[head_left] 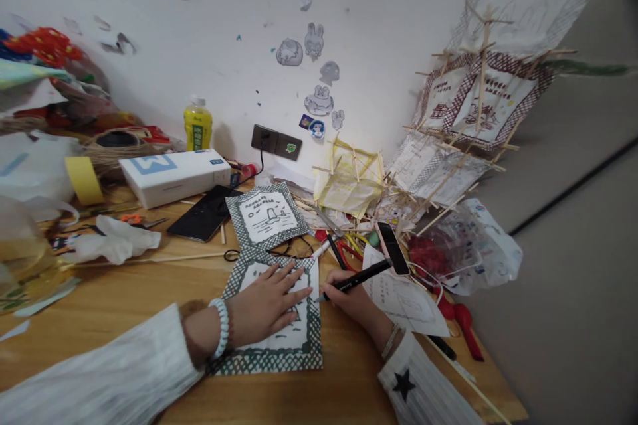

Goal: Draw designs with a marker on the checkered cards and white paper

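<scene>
Flat on a paper sheet with a dark green crosshatched border [315,342] lies my left hand [266,302], fingers spread, covering much of the drawing. My right hand [351,299] grips a black marker pen [366,277], its tip touching or very close to the sheet's right border. Just behind, a second bordered drawing [266,216] shows lines of writing and a small picture. To the right of my right hand rests a white paper with a pencil sketch [403,295], partly under a phone [393,249].
Stick-framed paper panels [478,99] rise at the right beside a yellow stick frame [349,182]. Scissors [326,220] lie among clutter behind the drawings. A black tablet [202,212], white box [174,176], yellow bottle [198,123] and tape roll [84,180] stand left. A clear jug [22,252] is nearer.
</scene>
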### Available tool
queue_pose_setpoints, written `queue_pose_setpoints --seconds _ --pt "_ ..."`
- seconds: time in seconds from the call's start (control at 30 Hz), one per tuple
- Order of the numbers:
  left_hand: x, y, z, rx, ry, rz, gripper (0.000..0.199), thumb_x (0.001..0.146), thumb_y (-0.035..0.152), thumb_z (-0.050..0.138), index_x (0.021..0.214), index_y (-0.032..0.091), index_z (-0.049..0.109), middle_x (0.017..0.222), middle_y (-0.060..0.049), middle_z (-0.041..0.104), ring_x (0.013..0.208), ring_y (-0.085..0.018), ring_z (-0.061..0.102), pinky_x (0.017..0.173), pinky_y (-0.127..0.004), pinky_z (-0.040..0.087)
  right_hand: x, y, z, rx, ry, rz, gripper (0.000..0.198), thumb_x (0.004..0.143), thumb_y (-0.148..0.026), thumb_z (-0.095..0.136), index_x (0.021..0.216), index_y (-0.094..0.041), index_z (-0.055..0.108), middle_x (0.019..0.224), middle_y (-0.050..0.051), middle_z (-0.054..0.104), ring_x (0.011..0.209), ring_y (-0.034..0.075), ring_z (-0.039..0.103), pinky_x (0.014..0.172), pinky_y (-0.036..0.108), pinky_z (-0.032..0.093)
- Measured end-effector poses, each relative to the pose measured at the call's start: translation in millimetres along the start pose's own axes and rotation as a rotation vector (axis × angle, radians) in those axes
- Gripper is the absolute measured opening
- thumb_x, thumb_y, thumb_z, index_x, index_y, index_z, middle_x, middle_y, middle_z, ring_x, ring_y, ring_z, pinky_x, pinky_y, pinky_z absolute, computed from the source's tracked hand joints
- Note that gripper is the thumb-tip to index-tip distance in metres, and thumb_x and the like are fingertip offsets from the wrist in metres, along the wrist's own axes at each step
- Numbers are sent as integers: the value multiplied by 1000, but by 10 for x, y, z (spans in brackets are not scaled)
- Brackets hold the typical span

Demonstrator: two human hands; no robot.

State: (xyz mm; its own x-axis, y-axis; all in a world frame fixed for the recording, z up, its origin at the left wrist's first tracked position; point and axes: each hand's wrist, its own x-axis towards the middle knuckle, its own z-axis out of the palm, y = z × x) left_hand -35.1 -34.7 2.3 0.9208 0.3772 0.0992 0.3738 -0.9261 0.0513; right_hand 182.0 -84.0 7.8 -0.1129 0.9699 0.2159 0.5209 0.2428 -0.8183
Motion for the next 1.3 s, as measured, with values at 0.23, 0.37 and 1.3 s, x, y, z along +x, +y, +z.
queue_pose_setpoints --seconds 0.23,0.37,1.3 --pt "-3 1 13 25 15 0 48 93 39 39 138 23 38 147 -17 31 134 -33 28 105 -53 27 2 90 -24 110 12 78 21 75 -25 51 56 -20 47 47 -6 43 46 10 40 46 22 31" --pt "-11 4 36 16 34 19 51 92 41 40 138 18 38 146 -16 33 135 -32 28 106 -51 26 5 40 -18 124 9 59 18 77 -29 54 61 -19 51 50 -5 47 46 10 43 46 22 33" --pt "-37 80 51 -1 38 29 52 92 40 40 139 18 35 147 -15 30 136 -32 26 107 -51 24 9 55 -23 93 4 64 18 77 -28 54 62 -19 53 51 -5 48 47 10 42 47 22 32"
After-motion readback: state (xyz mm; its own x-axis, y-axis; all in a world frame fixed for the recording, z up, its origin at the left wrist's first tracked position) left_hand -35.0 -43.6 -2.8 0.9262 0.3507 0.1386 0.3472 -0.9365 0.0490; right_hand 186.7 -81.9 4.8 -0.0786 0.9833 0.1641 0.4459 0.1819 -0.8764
